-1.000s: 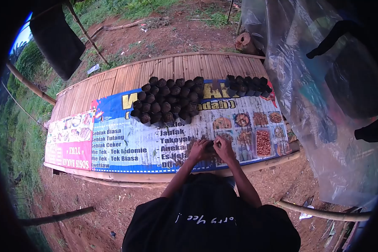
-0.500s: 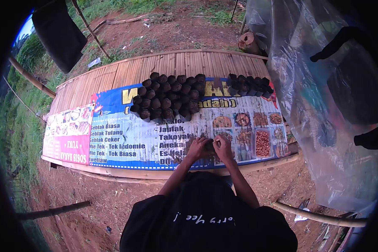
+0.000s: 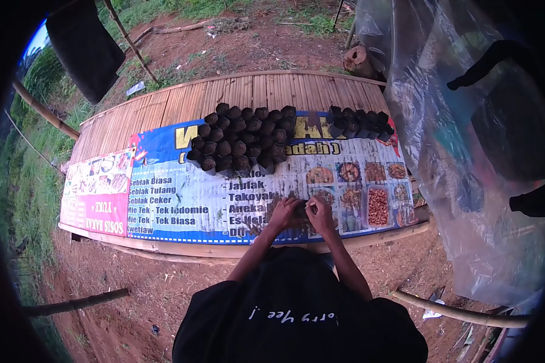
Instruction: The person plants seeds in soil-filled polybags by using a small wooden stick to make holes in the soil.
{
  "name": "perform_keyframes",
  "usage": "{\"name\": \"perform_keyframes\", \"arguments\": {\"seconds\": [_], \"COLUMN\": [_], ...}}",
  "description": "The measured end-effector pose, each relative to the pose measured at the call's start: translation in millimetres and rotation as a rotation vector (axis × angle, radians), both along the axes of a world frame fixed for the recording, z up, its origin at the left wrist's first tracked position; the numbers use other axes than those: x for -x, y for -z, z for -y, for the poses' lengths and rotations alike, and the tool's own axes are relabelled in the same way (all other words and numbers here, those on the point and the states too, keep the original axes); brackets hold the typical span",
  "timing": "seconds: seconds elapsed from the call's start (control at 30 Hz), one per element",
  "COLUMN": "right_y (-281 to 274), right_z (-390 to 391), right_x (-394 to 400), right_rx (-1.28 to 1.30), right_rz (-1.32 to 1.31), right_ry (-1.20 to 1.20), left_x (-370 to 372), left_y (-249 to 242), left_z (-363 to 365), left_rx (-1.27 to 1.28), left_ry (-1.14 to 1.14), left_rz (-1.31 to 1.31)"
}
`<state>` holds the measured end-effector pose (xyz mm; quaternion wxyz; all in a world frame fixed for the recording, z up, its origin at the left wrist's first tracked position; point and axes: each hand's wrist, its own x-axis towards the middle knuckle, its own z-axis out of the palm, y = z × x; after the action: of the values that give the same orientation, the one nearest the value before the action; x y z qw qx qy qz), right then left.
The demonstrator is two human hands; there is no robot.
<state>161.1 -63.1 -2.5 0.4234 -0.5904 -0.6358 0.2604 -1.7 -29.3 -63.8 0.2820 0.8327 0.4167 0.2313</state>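
Near the front edge of the tabletop (image 3: 248,91), right of its middle: left hand (image 3: 284,215) and right hand (image 3: 321,215) pressed together, both closed around a small dark bag (image 3: 301,210), mostly hidden between the fingers, so long axis and heading impossible to tell. Under them, a printed banner (image 3: 181,199) covering the tabletop's near half. Further back, mid-tabletop, a tight cluster of filled dark bags (image 3: 242,142), upright, openings upward. Toward the far right corner, a shorter row of bags (image 3: 357,124). Along the right edge, hanging plastic sheeting (image 3: 454,151).
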Motion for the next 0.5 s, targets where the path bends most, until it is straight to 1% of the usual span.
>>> {"name": "perform_keyframes", "arguments": {"seconds": [0.07, 0.1, 0.17, 0.2, 0.27, 0.3, 0.37, 0.5], "right_y": [2.1, -4.2, -16.1, -12.5, -6.1, -7.5, -10.6, -6.6], "right_z": [3.9, 2.9, 2.2, 3.4, 1.7, 2.0, 1.0, -1.9], "right_x": [3.8, 3.9, 4.6, 5.3, 6.1, 5.2, 2.3, 2.8], "right_rx": [0.017, 0.015, 0.172, 0.176, 0.019, 0.019, 0.105, 0.049], "right_rz": [0.092, 0.092, -0.051, -0.053, 0.054, 0.054, 0.052, 0.019], "right_ry": [-0.013, -0.012, -0.021, -0.02, 0.017, 0.019, -0.041, 0.027], "left_x": [1.8, 1.3, 1.4, 1.7, 1.4, 1.6, 2.2, 2.9], "left_y": [-0.9, 0.5, 3.9, 2.4, -1.4, -0.7, 0.7, 5.4], "left_z": [0.4, 0.2, 0.6, 2.1, 0.1, 0.5, 0.4, 0.5], "left_rx": [0.002, 0.0, -0.036, -0.032, 0.014, 0.014, -0.002, -0.001], "left_ry": [0.004, 0.005, -0.009, -0.008, 0.0, 0.002, 0.004, 0.004], "left_rz": [0.002, 0.003, 0.029, 0.028, -0.012, -0.012, -0.001, -0.001]}}
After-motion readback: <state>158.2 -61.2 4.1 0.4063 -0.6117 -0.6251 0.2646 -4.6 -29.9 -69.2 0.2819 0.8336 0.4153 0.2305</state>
